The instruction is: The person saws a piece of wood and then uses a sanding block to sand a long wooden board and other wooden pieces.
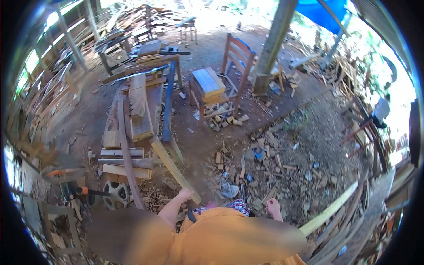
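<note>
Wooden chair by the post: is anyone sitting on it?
No, the wooden chair stands unoccupied beside the post, and only a small wooden table stands before it.

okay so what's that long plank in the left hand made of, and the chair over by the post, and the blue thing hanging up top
The long plank in the left hand looks like pale, raw sawn wood with unfinished yellowish faces. The chair seems to be reddish-brown wood, slatted, possibly stained or simply darker timber. The blue sheet looks like a plastic tarp, bright and slightly glossy, though that is uncertain from here.

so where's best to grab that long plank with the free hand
Probably mid-length on the plank, above the left hand gripping its near end. It slants up and away toward the timber stack, so bring the right hand in from the right, wrapping the narrow edges.
</note>
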The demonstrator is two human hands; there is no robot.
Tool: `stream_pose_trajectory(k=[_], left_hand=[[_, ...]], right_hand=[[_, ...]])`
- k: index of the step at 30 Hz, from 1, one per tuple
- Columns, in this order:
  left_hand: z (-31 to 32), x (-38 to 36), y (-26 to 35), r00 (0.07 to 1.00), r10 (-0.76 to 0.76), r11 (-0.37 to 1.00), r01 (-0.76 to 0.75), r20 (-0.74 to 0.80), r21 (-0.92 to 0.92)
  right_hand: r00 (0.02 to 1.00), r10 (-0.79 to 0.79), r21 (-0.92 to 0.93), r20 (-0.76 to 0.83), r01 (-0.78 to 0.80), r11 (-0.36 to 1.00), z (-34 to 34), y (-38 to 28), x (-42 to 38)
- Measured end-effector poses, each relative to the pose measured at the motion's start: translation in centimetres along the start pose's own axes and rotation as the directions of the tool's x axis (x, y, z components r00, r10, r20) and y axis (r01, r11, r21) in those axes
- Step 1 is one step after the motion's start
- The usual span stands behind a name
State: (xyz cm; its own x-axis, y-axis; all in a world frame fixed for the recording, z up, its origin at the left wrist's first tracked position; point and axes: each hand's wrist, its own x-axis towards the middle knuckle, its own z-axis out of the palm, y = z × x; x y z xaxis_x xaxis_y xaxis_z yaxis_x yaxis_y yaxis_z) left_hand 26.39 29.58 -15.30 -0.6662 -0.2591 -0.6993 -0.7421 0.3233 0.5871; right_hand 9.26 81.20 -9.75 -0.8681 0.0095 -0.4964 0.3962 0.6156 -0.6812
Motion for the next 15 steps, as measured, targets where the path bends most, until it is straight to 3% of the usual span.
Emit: stream_pose_trajectory(k=[1, 3, 5, 6, 7, 9, 11, 14, 15], left_hand=[[-0.1, 0.4, 1.0, 0.982, -0.184, 0.972, 0.188, 0.041, -0.14], [0.7, 2.1, -0.4, 0.981, -0.189, 0.97, 0.179, -0.045, -0.165], [2.1, 6.9, -4.9, 0.973, 0.206, 0.975, -0.195, -0.106, 0.11], [1.4, 5.9, -1.6, 0.996, -0.042, 0.997, 0.047, -0.077, 0.065], [0.8, 5.5, 0.4, 0.994, -0.052, 0.997, 0.057, -0.1, 0.046], [-0.1, 5.3, 4.5, 0.925, -0.375, 0.927, 0.376, -0.061, -0.01], [0.7, 8.6, 4.4, 0.927, -0.36, 0.932, 0.362, -0.108, -0.006], [2.0, 13.1, 4.9, 0.806, -0.584, 0.752, 0.493, -0.096, -0.438], [0.6, 13.1, 7.3, 0.796, -0.596, 0.74, 0.493, -0.106, -0.458]], right_hand=[[0.995, -0.095, -0.06, 0.039, 0.097, 0.993, 0.2, -0.7, 2.3], [0.973, -0.205, -0.125, 0.108, 0.218, 0.968, 0.3, -2.1, 6.1], [0.947, -0.004, -0.252, 0.322, 0.09, 0.964, 0.5, -3.2, 8.8], [0.936, 0.079, -0.273, 0.344, 0.019, 0.962, 0.5, -2.4, 10.2], [0.917, 0.165, -0.299, 0.362, -0.053, 0.953, 0.4, -2.1, 11.9], [0.84, 0.201, -0.56, 0.504, 0.141, 0.816, -2.1, -6.7, 13.2], [0.854, 0.173, -0.587, 0.491, 0.178, 0.79, -4.3, -8.9, 18.9], [0.897, 0.122, -0.629, 0.426, 0.197, 0.752, -8.1, -11.4, 23.8], [0.907, 0.095, -0.633, 0.41, 0.208, 0.746, -8.2, -11.8, 25.8]])
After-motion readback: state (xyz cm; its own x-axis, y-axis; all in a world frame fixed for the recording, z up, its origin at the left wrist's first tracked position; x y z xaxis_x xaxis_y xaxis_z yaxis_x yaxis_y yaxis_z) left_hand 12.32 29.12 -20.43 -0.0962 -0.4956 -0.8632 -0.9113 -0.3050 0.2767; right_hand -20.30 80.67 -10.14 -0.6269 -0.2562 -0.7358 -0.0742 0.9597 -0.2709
